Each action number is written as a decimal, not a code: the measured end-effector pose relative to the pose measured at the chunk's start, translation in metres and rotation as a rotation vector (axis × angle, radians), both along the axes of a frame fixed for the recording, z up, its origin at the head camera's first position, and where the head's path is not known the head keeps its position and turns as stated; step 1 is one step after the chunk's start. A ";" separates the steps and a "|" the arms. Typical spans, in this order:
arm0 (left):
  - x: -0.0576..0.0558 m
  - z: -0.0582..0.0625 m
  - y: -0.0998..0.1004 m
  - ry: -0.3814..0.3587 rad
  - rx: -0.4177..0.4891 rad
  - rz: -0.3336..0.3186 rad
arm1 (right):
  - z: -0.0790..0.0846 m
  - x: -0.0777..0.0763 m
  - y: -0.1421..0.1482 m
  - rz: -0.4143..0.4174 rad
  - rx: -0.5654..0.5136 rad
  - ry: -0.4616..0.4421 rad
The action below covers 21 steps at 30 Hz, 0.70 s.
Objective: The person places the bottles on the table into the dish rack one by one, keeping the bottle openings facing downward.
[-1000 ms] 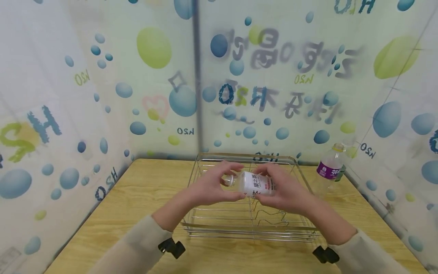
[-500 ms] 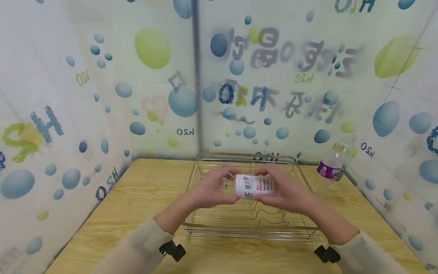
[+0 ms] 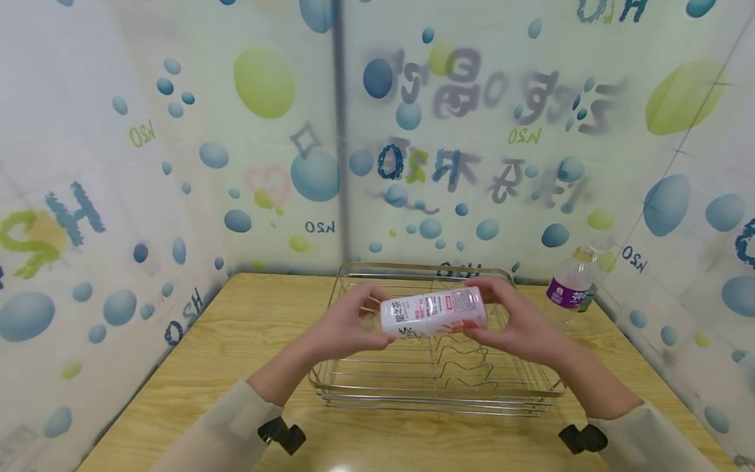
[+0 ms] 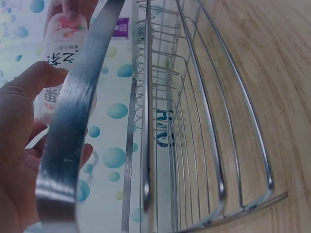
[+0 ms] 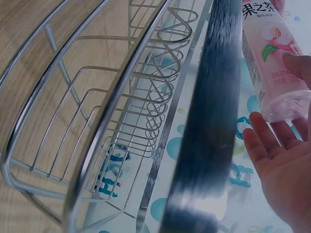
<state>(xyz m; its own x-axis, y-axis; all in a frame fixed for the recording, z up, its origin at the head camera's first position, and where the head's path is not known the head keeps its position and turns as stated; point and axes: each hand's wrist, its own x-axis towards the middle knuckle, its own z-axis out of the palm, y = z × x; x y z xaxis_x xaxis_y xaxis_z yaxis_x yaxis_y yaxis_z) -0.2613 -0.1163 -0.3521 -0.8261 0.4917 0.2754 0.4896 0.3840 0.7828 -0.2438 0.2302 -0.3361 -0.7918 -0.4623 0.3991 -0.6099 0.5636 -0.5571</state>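
A plastic drink bottle [image 3: 433, 313] with a white and pink label lies level above the wire rack [image 3: 413, 393]. My left hand [image 3: 339, 331] grips its neck end, thumb below and fingers above; the cap is hidden by the hand. At the base end, my right hand [image 3: 522, 328] holds the bottle between thumb and forefinger. In the right wrist view, the right thumb touches the pink label [image 5: 277, 58] while the other fingers [image 5: 265, 138] spread loosely below the clear base. The left wrist view shows the left hand [image 4: 19, 131] behind the rack's flat metal rim [image 4: 73, 121].
A clear bottle with a purple label [image 3: 567, 293] stands at the table's back right, with another greenish bottle [image 3: 588, 298] partly behind it. The rack covers the middle of the wooden table [image 3: 236, 341]. Printed curtains [image 3: 283, 196] close off the back and sides.
The hands have moved apart along the bottle, the right one outward to its base. More of the label shows, and the bottle has rolled and shifted so its base end is slightly raised.
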 end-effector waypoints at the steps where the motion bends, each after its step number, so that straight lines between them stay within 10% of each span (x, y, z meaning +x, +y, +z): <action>1: 0.000 -0.001 0.000 -0.006 0.001 0.002 | 0.000 -0.001 0.000 0.003 -0.013 -0.001; 21: -0.003 -0.006 0.016 0.049 -0.074 -0.022 | 0.019 -0.010 -0.015 0.026 -0.162 -0.103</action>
